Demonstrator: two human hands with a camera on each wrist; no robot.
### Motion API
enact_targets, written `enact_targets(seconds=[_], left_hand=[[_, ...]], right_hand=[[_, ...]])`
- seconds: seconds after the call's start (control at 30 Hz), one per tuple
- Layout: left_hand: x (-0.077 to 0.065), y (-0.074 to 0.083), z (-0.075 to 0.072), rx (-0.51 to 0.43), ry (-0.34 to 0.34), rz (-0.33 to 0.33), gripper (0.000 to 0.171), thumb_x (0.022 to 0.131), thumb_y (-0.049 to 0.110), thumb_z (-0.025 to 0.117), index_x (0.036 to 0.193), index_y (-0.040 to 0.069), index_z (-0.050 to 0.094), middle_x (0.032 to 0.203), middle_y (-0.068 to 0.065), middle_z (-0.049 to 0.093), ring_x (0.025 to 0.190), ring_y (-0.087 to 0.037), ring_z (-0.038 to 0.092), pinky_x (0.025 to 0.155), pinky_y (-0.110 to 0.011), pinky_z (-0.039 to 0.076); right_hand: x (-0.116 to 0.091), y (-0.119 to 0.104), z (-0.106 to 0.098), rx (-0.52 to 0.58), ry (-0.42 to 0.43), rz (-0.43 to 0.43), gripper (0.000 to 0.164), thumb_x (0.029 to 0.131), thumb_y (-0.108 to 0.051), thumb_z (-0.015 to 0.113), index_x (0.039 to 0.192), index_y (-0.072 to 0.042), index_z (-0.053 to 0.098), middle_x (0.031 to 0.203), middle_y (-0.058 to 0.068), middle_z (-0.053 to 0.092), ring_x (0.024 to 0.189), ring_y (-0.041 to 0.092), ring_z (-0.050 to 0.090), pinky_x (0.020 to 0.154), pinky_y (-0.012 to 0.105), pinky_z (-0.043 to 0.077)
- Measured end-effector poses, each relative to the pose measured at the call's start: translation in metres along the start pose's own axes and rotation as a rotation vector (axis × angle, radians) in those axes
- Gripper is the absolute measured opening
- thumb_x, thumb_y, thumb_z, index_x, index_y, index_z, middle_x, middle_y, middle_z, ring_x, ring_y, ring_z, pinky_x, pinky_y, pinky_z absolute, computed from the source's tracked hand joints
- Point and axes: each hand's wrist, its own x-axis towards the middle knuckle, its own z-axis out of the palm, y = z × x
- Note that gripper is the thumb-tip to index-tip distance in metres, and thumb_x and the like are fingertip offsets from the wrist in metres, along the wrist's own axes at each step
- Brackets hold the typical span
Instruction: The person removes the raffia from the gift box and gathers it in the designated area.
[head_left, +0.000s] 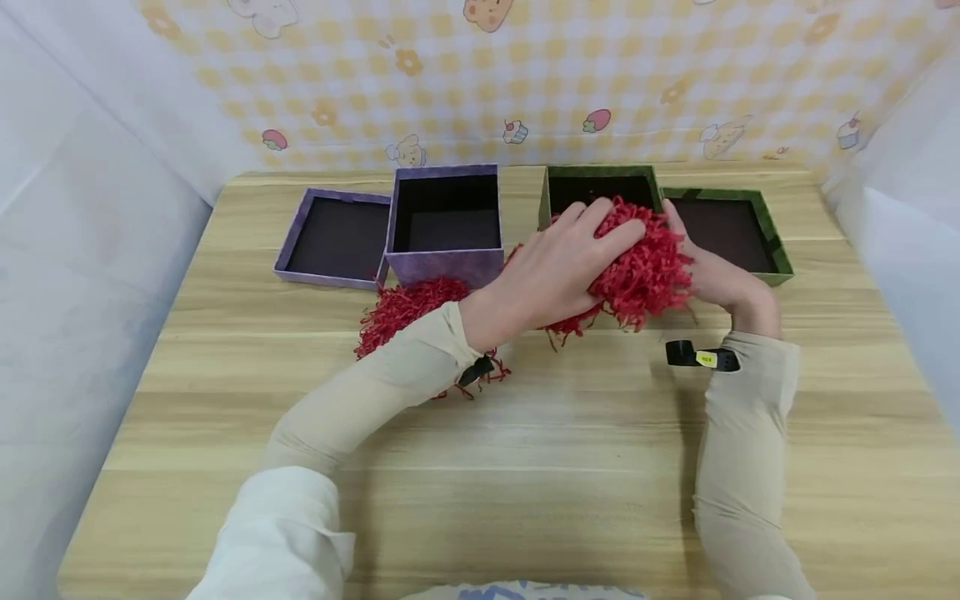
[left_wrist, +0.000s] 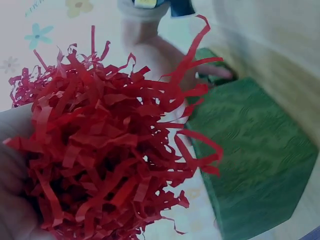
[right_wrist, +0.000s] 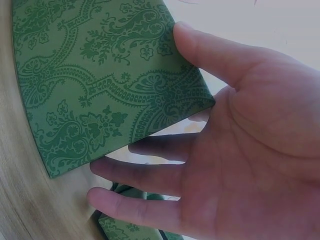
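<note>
My left hand [head_left: 551, 271] grips a clump of red shredded paper [head_left: 647, 271] above the front of the open green box [head_left: 546, 200]. In the left wrist view the loose strands [left_wrist: 100, 150] fill the palm side and stick out in all directions. My right hand [head_left: 712, 271] is at the box's right side. In the right wrist view its fingers are fairly straight beside the patterned green wall [right_wrist: 100, 85], and the thumb appears to touch the box's edge. The clump and left hand hide the front of the box. More red strands [head_left: 566, 327] show below the clump.
An open purple box [head_left: 450, 267] with a dark interior stands to the left, its purple lid [head_left: 296, 242] beside it. Another heap of red shredded paper [head_left: 412, 307] lies before it, partly behind my left sleeve. A green lid [head_left: 776, 237] lies at the right.
</note>
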Motion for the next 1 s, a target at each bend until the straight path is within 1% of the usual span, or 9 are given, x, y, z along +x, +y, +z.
enact_targets(seconds=[0.07,0.17,0.27,0.33,0.4,0.43,0.57,0.87,1.0], left_hand=[[-0.007,0.001,0.005,-0.009,-0.008,0.006,0.05,0.081,0.025,0.069,0.125,0.013,0.05,0.115,-0.011,0.047,0.096,-0.025,0.048,0.064,-0.031,0.049],[-0.015,0.004,0.014,-0.002,-0.041,0.009,0.049,0.079,0.024,0.071,0.123,0.014,0.05,0.114,-0.009,0.047,0.097,-0.024,0.048,0.059,-0.029,0.049],[-0.02,0.006,0.024,-0.006,-0.057,0.016,0.049,0.078,0.021,0.072,0.121,0.015,0.05,0.114,-0.008,0.047,0.096,-0.024,0.048,0.056,-0.027,0.048],[-0.022,0.007,0.032,-0.008,-0.07,0.016,0.05,0.077,0.019,0.073,0.121,0.015,0.049,0.114,-0.008,0.048,0.097,-0.025,0.049,0.057,-0.027,0.048],[-0.025,0.009,0.041,-0.016,-0.083,0.01,0.052,0.076,0.016,0.073,0.122,0.015,0.048,0.113,-0.008,0.048,0.096,-0.025,0.05,0.055,-0.028,0.047],[-0.026,0.009,0.046,-0.02,-0.09,0.008,0.052,0.077,0.015,0.073,0.122,0.015,0.048,0.113,-0.008,0.048,0.096,-0.026,0.05,0.054,-0.028,0.046],[-0.031,0.013,0.065,-0.02,-0.109,0.004,0.052,0.078,0.015,0.074,0.124,0.017,0.049,0.111,-0.007,0.048,0.093,-0.025,0.049,0.049,-0.027,0.044],[-0.03,0.015,0.093,0.018,-0.118,-0.013,0.05,0.079,0.022,0.074,0.124,0.02,0.05,0.112,-0.007,0.048,0.091,-0.024,0.05,0.044,-0.027,0.043],[-0.031,0.017,0.104,0.038,-0.154,-0.022,0.052,0.079,0.025,0.075,0.124,0.019,0.051,0.113,-0.007,0.048,0.096,-0.025,0.05,0.045,-0.028,0.044]], right_hand=[[0.003,-0.002,0.0,0.026,-0.023,0.002,0.082,0.099,-0.01,0.04,0.142,-0.033,-0.025,0.148,-0.007,-0.028,0.134,0.014,-0.02,0.108,0.05,-0.003],[0.003,-0.005,0.001,-0.004,-0.022,0.055,0.079,0.101,-0.014,0.037,0.14,-0.038,-0.027,0.147,-0.007,-0.031,0.135,0.022,-0.018,0.107,0.054,0.0],[0.002,-0.008,0.001,-0.021,-0.01,0.113,0.078,0.1,-0.032,0.039,0.137,-0.042,-0.029,0.153,0.007,-0.016,0.136,0.036,0.013,0.106,0.057,0.008],[0.001,-0.009,0.001,-0.035,0.001,0.144,0.08,0.098,-0.043,0.04,0.137,-0.044,-0.029,0.153,0.019,0.002,0.126,0.043,0.035,0.104,0.057,0.014],[0.0,-0.01,0.001,-0.045,0.004,0.166,0.082,0.096,-0.047,0.041,0.136,-0.044,-0.03,0.152,0.022,0.005,0.112,0.047,0.049,0.102,0.059,0.019],[0.0,-0.01,0.001,-0.054,0.005,0.173,0.083,0.095,-0.048,0.042,0.136,-0.044,-0.031,0.152,0.022,0.005,0.112,0.047,0.049,0.102,0.059,0.02],[0.0,-0.011,0.001,-0.095,0.006,0.189,0.082,0.095,-0.05,0.041,0.135,-0.045,-0.031,0.151,0.01,-0.017,0.111,0.047,0.049,0.101,0.061,0.019],[0.0,-0.01,0.0,-0.097,0.01,0.191,0.082,0.095,-0.05,0.041,0.135,-0.045,-0.031,0.151,0.009,-0.017,0.111,0.047,0.049,0.1,0.06,0.022],[0.001,-0.01,0.0,-0.086,0.003,0.197,0.082,0.095,-0.05,0.041,0.134,-0.047,-0.031,0.152,0.012,-0.014,0.112,0.047,0.049,0.101,0.06,0.021]])
